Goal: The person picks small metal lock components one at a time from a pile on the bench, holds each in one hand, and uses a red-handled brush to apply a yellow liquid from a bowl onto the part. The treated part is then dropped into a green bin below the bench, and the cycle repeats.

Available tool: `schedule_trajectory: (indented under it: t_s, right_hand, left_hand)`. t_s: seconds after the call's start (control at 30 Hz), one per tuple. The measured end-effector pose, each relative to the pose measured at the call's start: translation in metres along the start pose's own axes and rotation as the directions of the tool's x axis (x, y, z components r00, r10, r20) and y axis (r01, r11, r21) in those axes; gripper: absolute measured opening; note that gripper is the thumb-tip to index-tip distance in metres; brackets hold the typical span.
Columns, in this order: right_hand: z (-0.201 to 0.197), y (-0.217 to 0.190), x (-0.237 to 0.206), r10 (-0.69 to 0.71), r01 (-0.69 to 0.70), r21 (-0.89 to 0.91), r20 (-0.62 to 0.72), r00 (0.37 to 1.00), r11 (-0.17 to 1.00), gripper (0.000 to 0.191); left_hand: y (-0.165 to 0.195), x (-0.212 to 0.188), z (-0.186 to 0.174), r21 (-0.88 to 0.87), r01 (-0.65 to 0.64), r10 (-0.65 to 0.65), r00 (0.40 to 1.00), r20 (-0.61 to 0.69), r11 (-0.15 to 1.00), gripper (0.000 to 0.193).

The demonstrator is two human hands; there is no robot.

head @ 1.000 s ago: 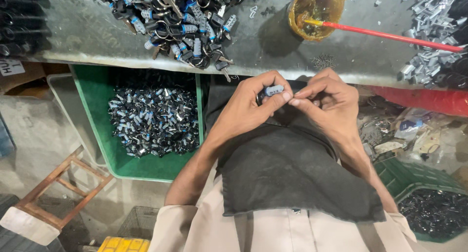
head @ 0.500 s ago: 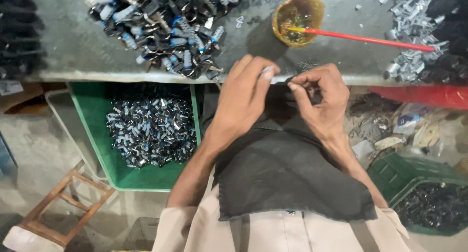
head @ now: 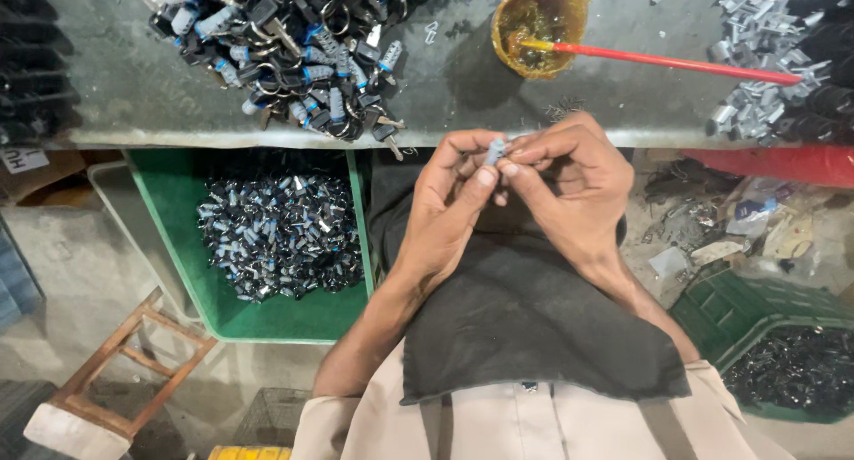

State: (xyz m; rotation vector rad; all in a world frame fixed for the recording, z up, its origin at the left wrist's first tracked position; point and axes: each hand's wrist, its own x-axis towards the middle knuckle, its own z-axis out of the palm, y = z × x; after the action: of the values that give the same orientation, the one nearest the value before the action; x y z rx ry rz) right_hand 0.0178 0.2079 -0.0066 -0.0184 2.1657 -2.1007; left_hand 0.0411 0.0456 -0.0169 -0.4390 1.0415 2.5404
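My left hand (head: pixel 454 193) and my right hand (head: pixel 569 180) meet just below the front edge of the grey workbench (head: pixel 445 104). Together their fingertips pinch one small grey-blue metal part (head: pixel 495 150). A black cloth (head: pixel 525 318) lies over my lap under both forearms. On the bench to the upper left is a heap of key rings with grey-blue parts and black tabs (head: pixel 285 42).
A yellow bowl of amber liquid (head: pixel 538 15) holds a red-handled brush (head: pixel 676 62). Silver clips (head: pixel 756 42) are piled at the bench's right. A green bin of several finished parts (head: pixel 276 233) stands lower left, another green crate (head: pixel 783 353) lower right, a wooden stool (head: pixel 116 380) beside it.
Both hands have stayed together on the small part and shifted slightly right in the view; the fingers have turned the part between them.
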Motion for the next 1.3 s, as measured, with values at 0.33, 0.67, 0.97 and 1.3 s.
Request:
schedule_trajectory:
  t_s: [0.33,0.67,0.97,1.3]
  right_hand:
    - [-0.003,-0.010,-0.012,-0.016,0.015,-0.145,-0.008,1.000,0.989,0.017]
    - [-0.013,0.002,-0.004,0.203,-0.277,0.511,0.196,0.959,0.814,0.027]
    - [-0.044,-0.022,0.041,-0.019,0.015,-0.023,-0.214,0.977,1.000,0.033]
    - [-0.062,-0.032,0.034,-0.176,0.170,-0.045,-0.304,0.936,0.984,0.019]
  left_hand:
    - [0.020,-0.008,0.015,0.871,-0.406,0.576,0.795,0.188,0.276,0.034]
    - [0.028,-0.005,0.006,0.820,-0.570,0.584,0.682,0.440,0.048,0.040]
    - [0.041,0.009,0.013,0.895,-0.446,0.605,0.714,0.351,0.007,0.031]
    - [0.039,0.044,0.012,0.931,-0.360,0.658,0.688,0.306,-0.056,0.027]
